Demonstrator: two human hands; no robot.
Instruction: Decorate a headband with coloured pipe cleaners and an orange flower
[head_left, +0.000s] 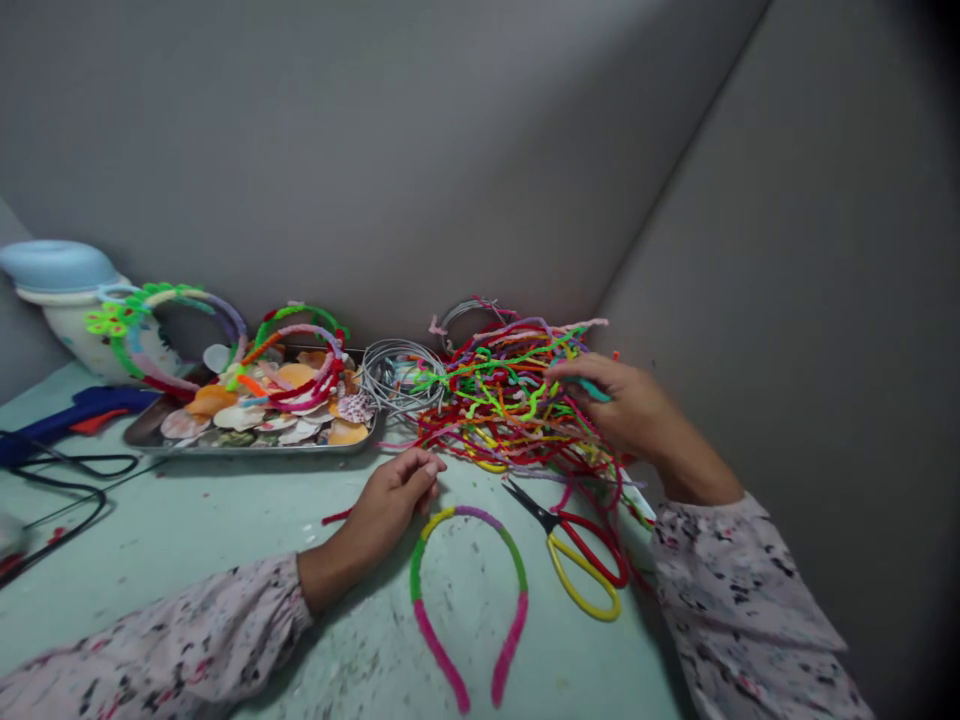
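My left hand (397,490) rests on the table with its fingers curled, just above the top of a headband (513,548). Whatever those fingers may hold is hidden; a short red pipe cleaner (336,517) pokes out beside the wrist. The headband lies flat, wrapped in pink, green, yellow and purple fuzzy sections. My right hand (619,400) reaches into a tangled heap of coloured pipe cleaners (502,385), thumb and fingers closed. A teal pipe cleaner (594,389) shows against its fingers. Scissors (559,520) with one red and one yellow handle lie partly open beside the headband.
A metal tray (277,450) of seashells carries several decorated headbands (240,335). Coiled grey wire (401,375) sits between tray and heap. At left are a blue-lidded container (64,270), a blue tool (82,405) and black cords (82,490). Grey walls (375,150) rise behind and right.
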